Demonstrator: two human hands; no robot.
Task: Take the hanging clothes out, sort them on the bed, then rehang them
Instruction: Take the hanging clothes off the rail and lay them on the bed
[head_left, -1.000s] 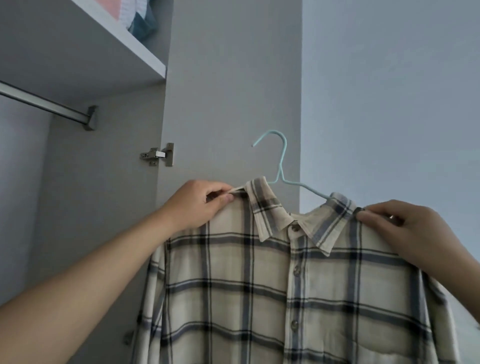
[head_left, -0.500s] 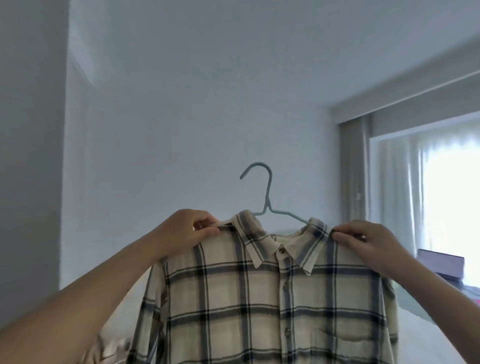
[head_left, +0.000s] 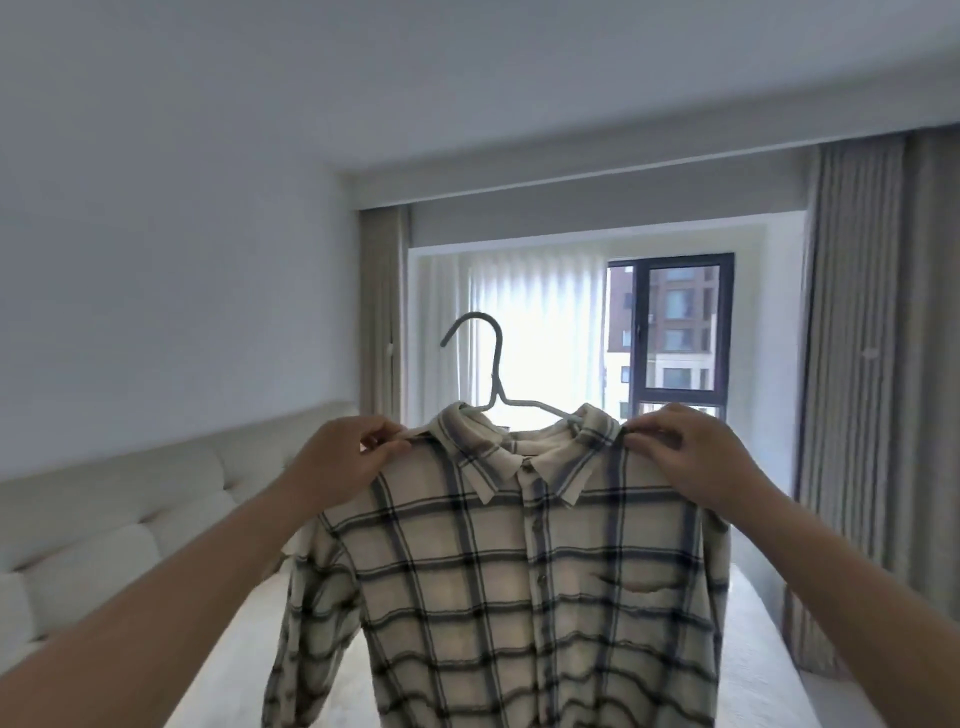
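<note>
A plaid shirt (head_left: 519, 587) is held up in the air on a pale hanger (head_left: 493, 379), above the white bed (head_left: 769, 670). The shirt's left shoulder is pinched by the left hand (head_left: 343, 457), its right shoulder by the right hand (head_left: 685, 457); each grip is closed on fabric between thumb and fingertips. The hanger's hook is seen free above the collar. A padded headboard (head_left: 114, 514) is noted at left, a curtained window (head_left: 670, 332) behind.
</note>
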